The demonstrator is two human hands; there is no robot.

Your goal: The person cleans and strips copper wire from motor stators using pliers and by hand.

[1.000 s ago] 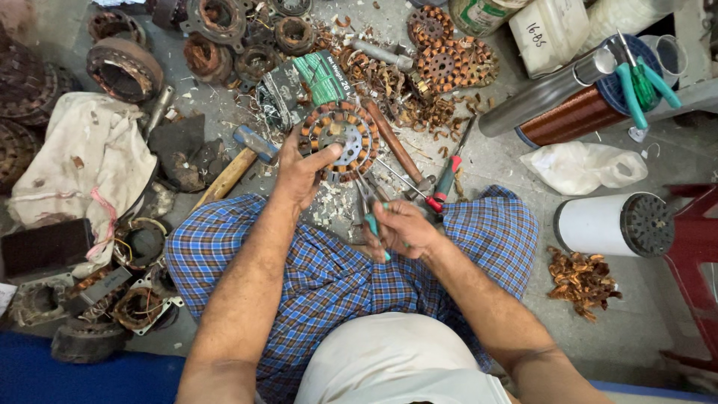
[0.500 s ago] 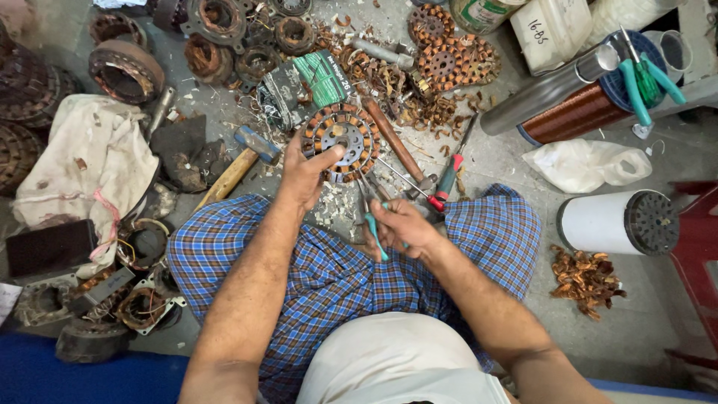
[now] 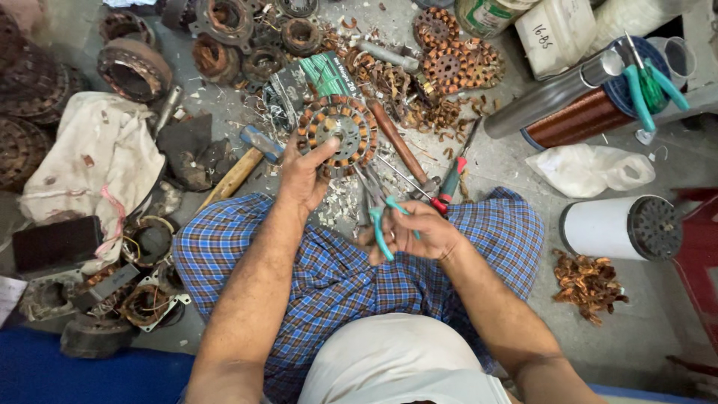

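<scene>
- The motor stator point(image 3: 337, 135) is gripped by the left hand point(image 3: 303, 176), as a second ago, on the floor before the knees.
- Green-handled pliers point(image 3: 378, 217) are clamped in the right hand point(image 3: 419, 233), jaws now drawn nearer the stator.

Grey concrete floor point(image 3: 523, 314) strewn with motor parts

On it lie rusty round stators point(image 3: 127, 69), a crumpled white cloth sack point(image 3: 90, 172), a wooden-handled hammer point(image 3: 239, 168), a heap of scrap copper wire point(image 3: 587, 283), and a white cylinder point(image 3: 617, 227).
</scene>
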